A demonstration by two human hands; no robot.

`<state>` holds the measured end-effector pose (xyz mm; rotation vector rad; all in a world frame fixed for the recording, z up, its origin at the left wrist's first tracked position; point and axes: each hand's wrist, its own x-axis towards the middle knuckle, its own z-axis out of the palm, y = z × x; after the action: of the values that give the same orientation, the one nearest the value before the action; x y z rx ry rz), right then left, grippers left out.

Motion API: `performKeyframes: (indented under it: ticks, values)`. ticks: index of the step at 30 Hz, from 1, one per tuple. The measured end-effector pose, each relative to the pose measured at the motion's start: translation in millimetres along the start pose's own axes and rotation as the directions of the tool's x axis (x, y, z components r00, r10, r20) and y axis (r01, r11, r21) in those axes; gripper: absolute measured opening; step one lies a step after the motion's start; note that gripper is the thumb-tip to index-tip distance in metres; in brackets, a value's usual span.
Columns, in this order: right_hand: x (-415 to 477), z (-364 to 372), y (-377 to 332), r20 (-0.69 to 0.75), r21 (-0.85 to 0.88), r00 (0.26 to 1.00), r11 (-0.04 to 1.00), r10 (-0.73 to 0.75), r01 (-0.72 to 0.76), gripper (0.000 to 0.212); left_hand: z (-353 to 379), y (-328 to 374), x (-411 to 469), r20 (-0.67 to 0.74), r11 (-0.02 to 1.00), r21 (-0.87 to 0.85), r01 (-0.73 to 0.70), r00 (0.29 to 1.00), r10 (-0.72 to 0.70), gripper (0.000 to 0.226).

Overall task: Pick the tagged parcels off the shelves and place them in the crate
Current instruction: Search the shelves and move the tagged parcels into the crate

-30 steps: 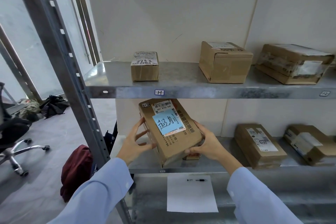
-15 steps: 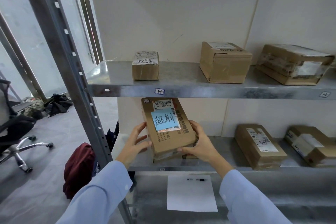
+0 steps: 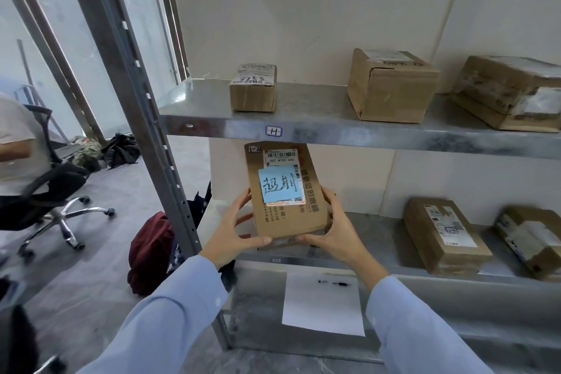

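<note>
- Flat brown cardboard parcel with a blue sticky note (image 3: 288,218) is up in the air just under the grey metal shelf marked H (image 3: 334,127), face toward the camera.
- 2 hands on it: left hand (image 3: 233,231) curled round its left edge, right hand (image 3: 337,234) round its right, thumbs on the bottom edge.
- Small brown labelled box (image 3: 252,94) sits on top of that shelf.
- White paper sheet (image 3: 323,304) lies well below that shelf.
</note>
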<state>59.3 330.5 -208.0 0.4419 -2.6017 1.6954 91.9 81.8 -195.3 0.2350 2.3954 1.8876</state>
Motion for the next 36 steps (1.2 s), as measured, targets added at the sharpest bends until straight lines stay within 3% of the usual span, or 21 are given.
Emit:
performKeyframes:
  ticks: [6,15,21,27,36]
  values:
    - [-9,19,-1,0.048,0.085,0.999,0.996,0.019,-0.023,0.112,7,-7,-11,-0.124,1.000,0.017,-0.002,0.992,0.004,0.114]
    - [-20,31,-16,0.004,0.119,0.998,0.990,0.069,-0.069,0.114,-1,-8,-14,-0.120,0.997,0.069,-0.046,0.991,0.054,0.110]
    - [-46,36,-20,-0.064,0.173,0.988,0.976,0.142,-0.130,0.102,-7,-13,-14,0.001,0.994,0.088,-0.070,0.998,0.070,0.111]
    - [-92,29,-25,-0.272,0.191,0.937,0.967,0.218,-0.170,0.094,15,-7,-12,0.180,0.986,0.067,-0.153,0.974,0.139,0.110]
    - [-209,-26,-28,-0.575,0.181,0.758,0.951,0.308,-0.249,0.100,124,20,-13,0.517,0.961,-0.022,-0.277,0.819,0.248,0.116]
